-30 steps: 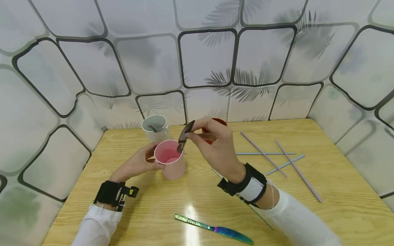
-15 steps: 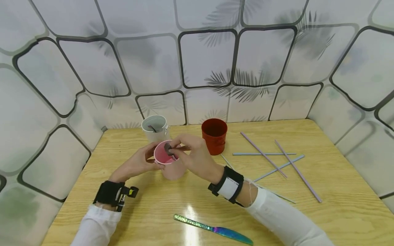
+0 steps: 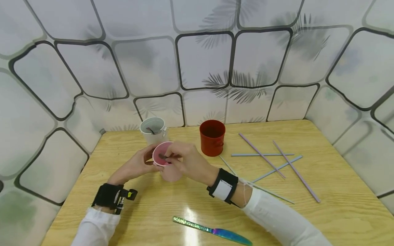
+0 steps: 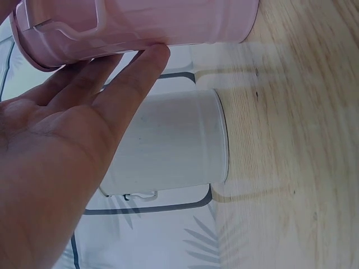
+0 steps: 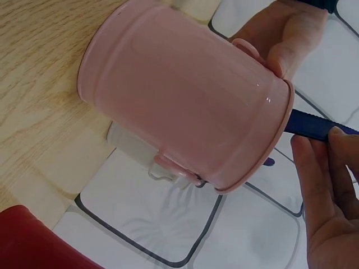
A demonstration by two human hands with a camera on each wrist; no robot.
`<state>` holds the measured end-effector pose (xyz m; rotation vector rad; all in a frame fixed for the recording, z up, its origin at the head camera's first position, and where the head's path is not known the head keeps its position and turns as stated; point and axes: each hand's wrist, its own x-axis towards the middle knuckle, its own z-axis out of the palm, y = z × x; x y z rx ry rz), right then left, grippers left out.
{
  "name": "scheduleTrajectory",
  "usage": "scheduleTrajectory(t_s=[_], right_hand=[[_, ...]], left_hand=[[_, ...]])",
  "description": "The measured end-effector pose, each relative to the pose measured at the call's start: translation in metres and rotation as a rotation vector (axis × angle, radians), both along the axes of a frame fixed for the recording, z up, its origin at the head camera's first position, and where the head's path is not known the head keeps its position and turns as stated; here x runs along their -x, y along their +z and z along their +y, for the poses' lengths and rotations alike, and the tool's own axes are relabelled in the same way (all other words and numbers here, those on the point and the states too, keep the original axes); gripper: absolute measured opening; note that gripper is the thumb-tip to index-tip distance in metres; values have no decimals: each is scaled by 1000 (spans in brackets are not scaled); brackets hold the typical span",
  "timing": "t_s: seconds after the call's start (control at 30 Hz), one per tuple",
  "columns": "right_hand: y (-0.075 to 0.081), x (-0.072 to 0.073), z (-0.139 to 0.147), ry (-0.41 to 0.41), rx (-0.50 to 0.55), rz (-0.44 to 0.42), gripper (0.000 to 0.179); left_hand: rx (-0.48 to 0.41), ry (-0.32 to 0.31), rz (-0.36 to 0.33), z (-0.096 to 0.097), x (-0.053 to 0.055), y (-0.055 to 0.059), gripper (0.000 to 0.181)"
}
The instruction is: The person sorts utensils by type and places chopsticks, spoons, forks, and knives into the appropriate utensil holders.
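Observation:
A small pink metal bucket stands on the wooden table, with little loop handles at its rim. My left hand grips it from the left, its thumb at the rim and fingertips against the wall in the left wrist view. Above the mouth, my right hand pinches a flat, dark blue utensil handle between thumb and fingers. The utensil's lower part is hidden inside the bucket, so its kind does not show. Just behind stands a white bucket holding a thin dark-tipped utensil.
A red bucket stands at the back, right of the pink one. Several thin purple and blue sticks lie crossed on the right. Near the front lies a rainbow-coloured table knife. A patterned wall borders the table's back.
My right hand has moved left and down, from holding the utensil above the pink bucket to lowering it inside. The red bucket has come into full view. My left hand keeps its grip.

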<state>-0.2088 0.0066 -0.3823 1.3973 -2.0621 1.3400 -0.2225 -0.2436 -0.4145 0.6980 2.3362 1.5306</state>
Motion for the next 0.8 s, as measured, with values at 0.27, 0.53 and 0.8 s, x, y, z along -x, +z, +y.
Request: scheduleTrajectory(t_s=[0.27, 0.53, 0.8], right_hand=[[0, -2, -11, -27, -53, 33, 14], [3, -7, -20, -52, -147, 25, 15], [1, -8, -25, -77, -182, 30, 14]], left_hand=[[-16, 2, -11, -2, -1, -2, 82], [12, -3, 6, -3, 0, 0, 78], [27, -7, 16, -4, 0, -1, 76]])
